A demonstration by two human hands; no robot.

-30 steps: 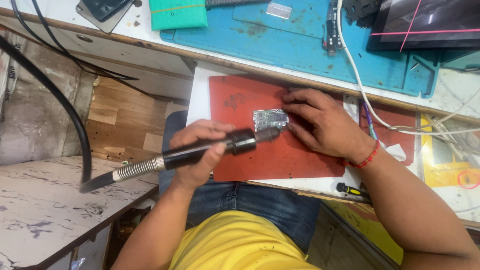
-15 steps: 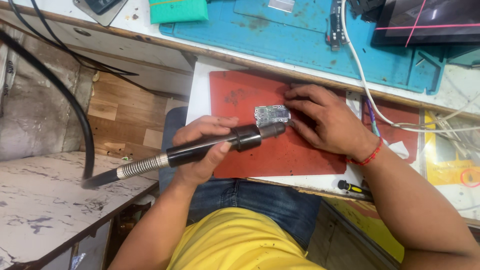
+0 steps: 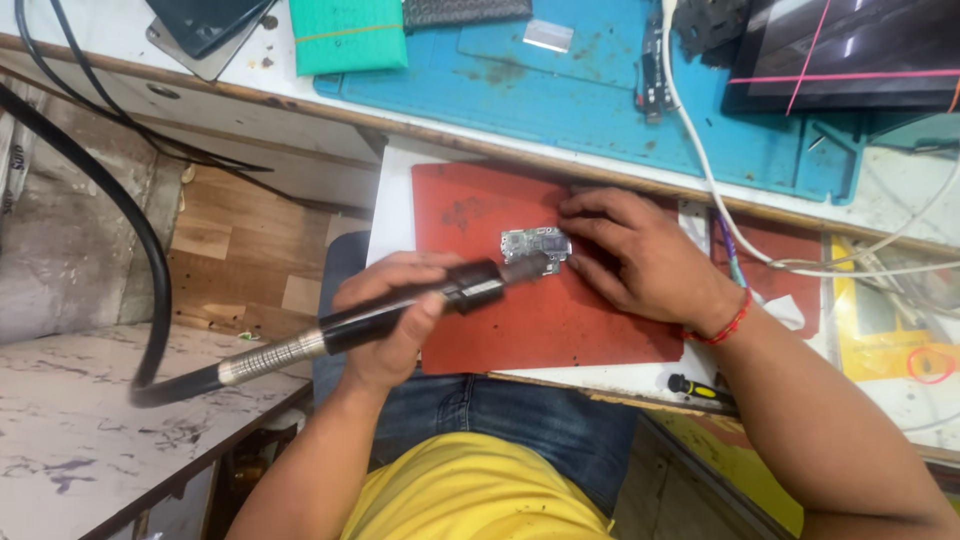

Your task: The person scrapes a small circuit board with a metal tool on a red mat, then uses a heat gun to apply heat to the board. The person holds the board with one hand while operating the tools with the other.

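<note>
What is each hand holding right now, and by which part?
Left hand grips the hot-air wand around its black handle. Right hand pins the circuit board at its right edge.

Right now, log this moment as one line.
left hand: grips hot-air wand | nozzle at circuit board | right hand: steadies board | red mat

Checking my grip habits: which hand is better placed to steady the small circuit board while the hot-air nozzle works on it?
Probably the right hand: its fingers already rest beside the small silver circuit board on the red mat, while the left hand grips the black hot-air handpiece.
</note>
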